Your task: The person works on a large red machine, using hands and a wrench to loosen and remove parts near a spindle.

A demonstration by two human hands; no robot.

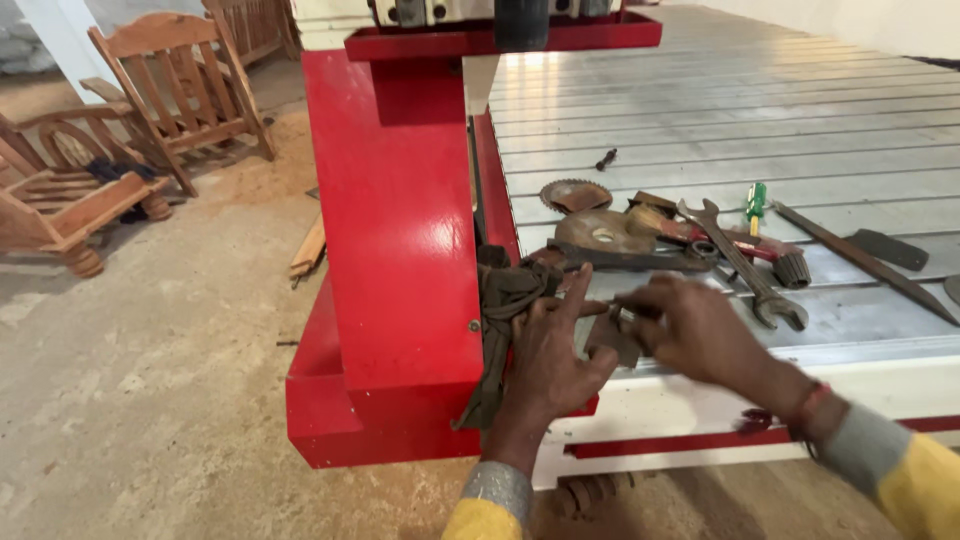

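Workshop with dusty concrete floor (150,400); unfinished wooden chairs (170,90) at far left. Ribbed grey metal machine bed (720,100) with glossy red gantry column (395,250). On the bed: toothed saw blade (574,195), rusty disc (603,233), open-ended spanner (745,268), green-handled screwdriver (756,205), flat dark bar (865,262). A dirty brown rag (505,300) hangs at the bed's edge. Left hand (555,350), fingers extended, rests beside the rag. Right hand (690,330) pinches a small dark metal piece (612,335) at the bed's front edge.
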